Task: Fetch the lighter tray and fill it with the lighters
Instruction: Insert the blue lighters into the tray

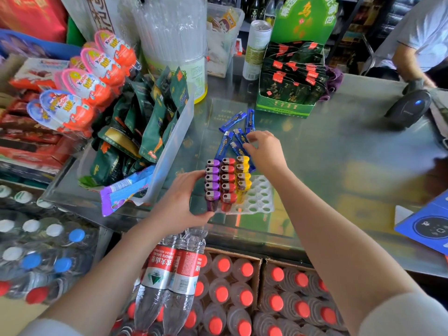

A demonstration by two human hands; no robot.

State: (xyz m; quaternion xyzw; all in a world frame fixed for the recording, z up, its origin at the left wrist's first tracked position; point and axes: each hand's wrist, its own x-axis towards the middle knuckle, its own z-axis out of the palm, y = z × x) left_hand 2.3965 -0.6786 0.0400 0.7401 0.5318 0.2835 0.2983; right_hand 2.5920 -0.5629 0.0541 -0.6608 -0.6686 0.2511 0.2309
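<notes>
Left hand fingers clamp the lighter tray's left edge on the glass surface, right hand fingers pinch a blue lighter just beyond the tray, open holes beneath the right wrist.

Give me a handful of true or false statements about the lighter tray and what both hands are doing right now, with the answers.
1. The left hand holds the white lighter tray by its left side. True.
2. The right hand rests on the barcode scanner. False: it reaches into the loose blue lighters on the counter.
3. The tray is full. False: its right columns are empty holes.
4. The purple lighters fill the leftmost column. True.
</notes>
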